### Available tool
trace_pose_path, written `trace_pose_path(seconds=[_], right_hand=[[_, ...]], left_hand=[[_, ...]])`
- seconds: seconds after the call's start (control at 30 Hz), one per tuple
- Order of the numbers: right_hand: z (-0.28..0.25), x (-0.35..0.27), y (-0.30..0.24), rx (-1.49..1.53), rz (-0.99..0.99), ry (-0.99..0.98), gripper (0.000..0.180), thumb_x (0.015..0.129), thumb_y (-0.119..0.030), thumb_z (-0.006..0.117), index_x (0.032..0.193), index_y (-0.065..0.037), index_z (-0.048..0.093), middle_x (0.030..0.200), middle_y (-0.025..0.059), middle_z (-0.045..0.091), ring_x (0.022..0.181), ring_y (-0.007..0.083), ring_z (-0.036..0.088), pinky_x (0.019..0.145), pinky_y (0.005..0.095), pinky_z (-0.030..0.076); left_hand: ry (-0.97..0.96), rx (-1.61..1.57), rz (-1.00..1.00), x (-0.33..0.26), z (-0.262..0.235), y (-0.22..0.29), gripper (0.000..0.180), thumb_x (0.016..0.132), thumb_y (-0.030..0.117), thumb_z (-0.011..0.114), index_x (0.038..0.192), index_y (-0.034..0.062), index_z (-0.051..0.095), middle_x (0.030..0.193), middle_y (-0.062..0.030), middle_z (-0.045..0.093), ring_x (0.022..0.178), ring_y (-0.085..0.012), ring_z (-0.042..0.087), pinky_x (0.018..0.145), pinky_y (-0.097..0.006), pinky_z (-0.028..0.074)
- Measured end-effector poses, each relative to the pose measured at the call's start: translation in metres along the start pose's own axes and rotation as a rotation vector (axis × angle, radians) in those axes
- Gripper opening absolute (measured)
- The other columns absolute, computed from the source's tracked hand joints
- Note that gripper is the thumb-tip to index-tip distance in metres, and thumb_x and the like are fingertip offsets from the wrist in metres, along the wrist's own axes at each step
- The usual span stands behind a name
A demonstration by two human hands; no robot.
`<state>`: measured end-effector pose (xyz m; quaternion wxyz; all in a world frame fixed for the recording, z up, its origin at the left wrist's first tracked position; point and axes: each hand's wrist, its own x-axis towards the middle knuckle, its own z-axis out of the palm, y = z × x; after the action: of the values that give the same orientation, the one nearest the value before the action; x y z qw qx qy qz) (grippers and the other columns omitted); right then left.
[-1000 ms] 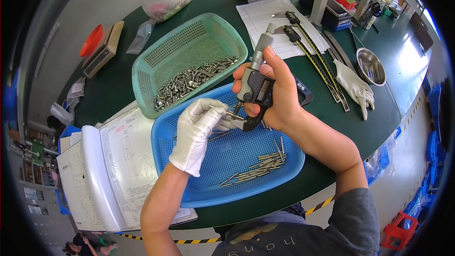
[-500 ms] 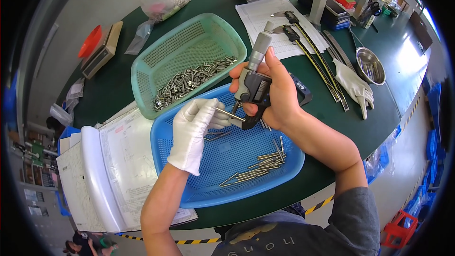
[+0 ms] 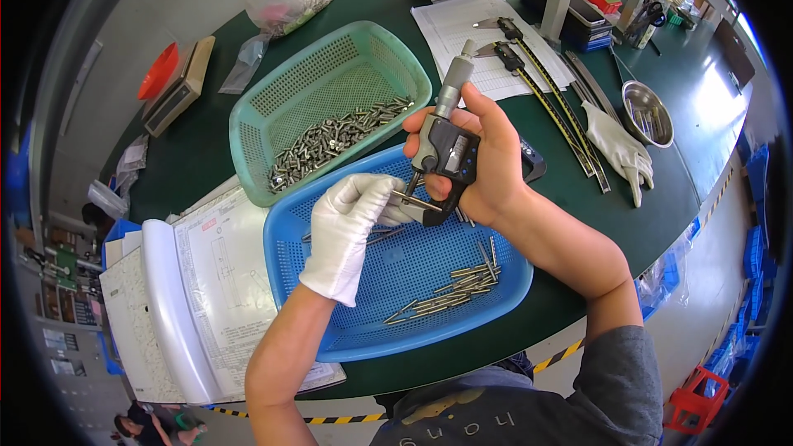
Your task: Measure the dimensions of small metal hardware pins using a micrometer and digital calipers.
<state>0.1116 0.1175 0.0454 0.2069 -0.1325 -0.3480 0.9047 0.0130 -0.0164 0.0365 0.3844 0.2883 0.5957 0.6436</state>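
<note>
Right hand [image 3: 487,161], bare, centre frame: closed around a digital micrometer [image 3: 444,149], now raised slightly higher than a second ago. Left hand [image 3: 351,231], white-gloved: pinches a metal pin [image 3: 415,200] between the jaws, unchanged, above the blue basket [image 3: 363,339]; measuring likely continues.

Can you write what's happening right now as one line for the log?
left hand: gloved, holds metal pin in micrometer | right hand: bare, grips digital micrometer | below: blue basket
</note>
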Motion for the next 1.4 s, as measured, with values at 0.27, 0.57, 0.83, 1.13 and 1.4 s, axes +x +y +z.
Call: trace_pose_path(seconds=[0.27, 0.57, 0.83, 1.13, 1.4], right_hand=[[0.002, 0.001, 0.001, -0.049, -0.022, 0.038, 0.06, 0.077, -0.057, 0.038, 0.086, 0.0, 0.054, 0.067, 0.01, 0.055, 0.037, 0.0135, 0.041, 0.037, 0.0243, 0.033], [0.003, 0.002, 0.002, -0.075, -0.047, 0.004, 0.063, 0.084, -0.055, 0.025, 0.091, 0.0, 0.053, 0.069, 0.0099, 0.055, 0.038, 0.0136, 0.044, 0.037, 0.0229, 0.036], [-0.003, 0.003, 0.002, 0.004, -0.099, 0.02, 0.057, 0.083, -0.048, 0.026, 0.098, 0.002, 0.05, 0.075, 0.0116, 0.055, 0.044, 0.0166, 0.046, 0.042, 0.0255, 0.038], [-0.048, 0.015, -0.067, -0.315, -0.581, 0.397, 0.027, 0.079, -0.021, 0.046, 0.098, -0.003, 0.05, 0.072, 0.0078, 0.052, 0.046, 0.0145, 0.047, 0.042, 0.026, 0.041], [-0.104, 0.023, -0.082, -1.315, -0.124, 0.713, 0.033, 0.076, -0.036, 0.056, 0.086, -0.004, 0.061, 0.056, 0.0048, 0.055, 0.041, 0.0139, 0.054, 0.04, 0.0246, 0.043]], left_hand=[[-0.033, -0.006, -0.027, -0.002, -0.001, 0.005, 0.017, 0.084, 0.019, 0.053, 0.085, 0.0028, 0.057, 0.077, -0.0057, 0.06, 0.067, -0.0104, 0.058, 0.063, -0.022, 0.045], [-0.03, 0.027, -0.06, 0.0, -0.001, 0.0, 0.017, 0.081, 0.019, 0.057, 0.085, 0.0024, 0.056, 0.078, -0.0032, 0.058, 0.07, -0.0093, 0.055, 0.065, -0.022, 0.045], [0.191, -0.182, 0.13, 0.006, -0.009, 0.01, 0.019, 0.088, 0.025, 0.046, 0.087, 0.0069, 0.049, 0.078, -0.0087, 0.057, 0.063, -0.0152, 0.056, 0.059, -0.025, 0.046], [0.258, -0.161, 0.141, 0.007, -0.01, 0.01, 0.015, 0.085, 0.021, 0.052, 0.081, 0.0068, 0.048, 0.067, -0.006, 0.055, 0.048, -0.0105, 0.052, 0.043, -0.019, 0.043], [0.247, -0.158, 0.116, 0.01, -0.014, 0.014, 0.015, 0.082, 0.021, 0.057, 0.079, 0.0072, 0.05, 0.064, -0.0037, 0.056, 0.05, -0.0089, 0.053, 0.044, -0.018, 0.043]])
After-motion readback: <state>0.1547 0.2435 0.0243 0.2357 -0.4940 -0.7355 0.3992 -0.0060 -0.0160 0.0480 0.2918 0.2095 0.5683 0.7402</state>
